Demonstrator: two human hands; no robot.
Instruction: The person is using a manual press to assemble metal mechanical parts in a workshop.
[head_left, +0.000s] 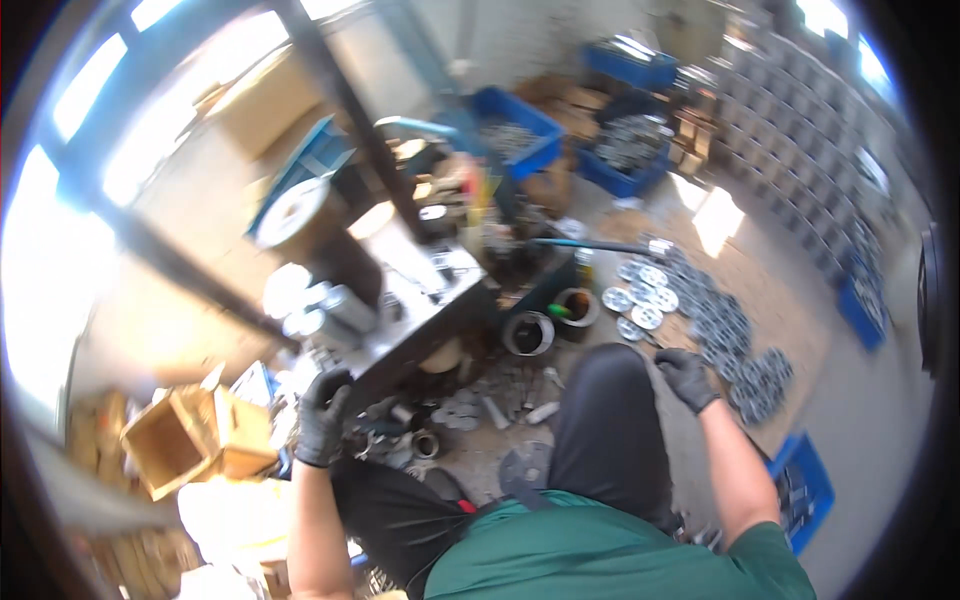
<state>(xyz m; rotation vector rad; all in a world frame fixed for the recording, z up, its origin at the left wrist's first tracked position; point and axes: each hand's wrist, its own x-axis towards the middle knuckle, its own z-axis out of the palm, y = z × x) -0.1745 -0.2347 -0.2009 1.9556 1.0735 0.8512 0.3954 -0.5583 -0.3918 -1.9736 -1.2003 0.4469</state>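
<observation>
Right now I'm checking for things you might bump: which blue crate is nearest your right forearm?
The blue crate at lower right, just beyond the right forearm; the other blue crates all show higher up, farther from it.

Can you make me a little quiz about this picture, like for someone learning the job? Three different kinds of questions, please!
1. True or false: the left hand and the right hand both wear dark gloves.

2. Which of these lies on the floor near the right hand?
A) a coil of red rope
B) a spread-out heap of round grey metal wheels
C) a stack of yellow wooden planks

3. Fill in the blank: the open brown cardboard box with square sides is on the person's ____ side.

Key: 1. True. 2. B. 3. Left.
</observation>
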